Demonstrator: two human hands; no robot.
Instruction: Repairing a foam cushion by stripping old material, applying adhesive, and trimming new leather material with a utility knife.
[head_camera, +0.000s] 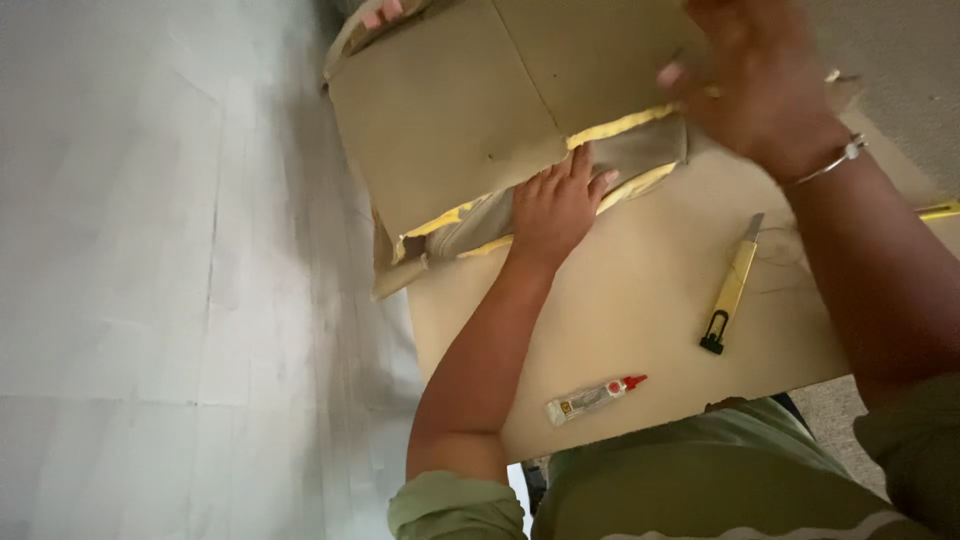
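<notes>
Hands: left hand (556, 205) under cardboard box (470, 100) edge, right hand (760, 85) on top

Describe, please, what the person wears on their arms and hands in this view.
Both forearms are bare. Pale green short sleeves end near the elbows. The right hand has a thin silver bangle at the wrist; the left hand wears nothing visible.

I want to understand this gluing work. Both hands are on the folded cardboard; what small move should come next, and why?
Probably press the left hand along the yellow-edged seam while the right hand holds the cardboard panel flat: the seam looks slightly open, and the glue tube lies set aside.
</notes>
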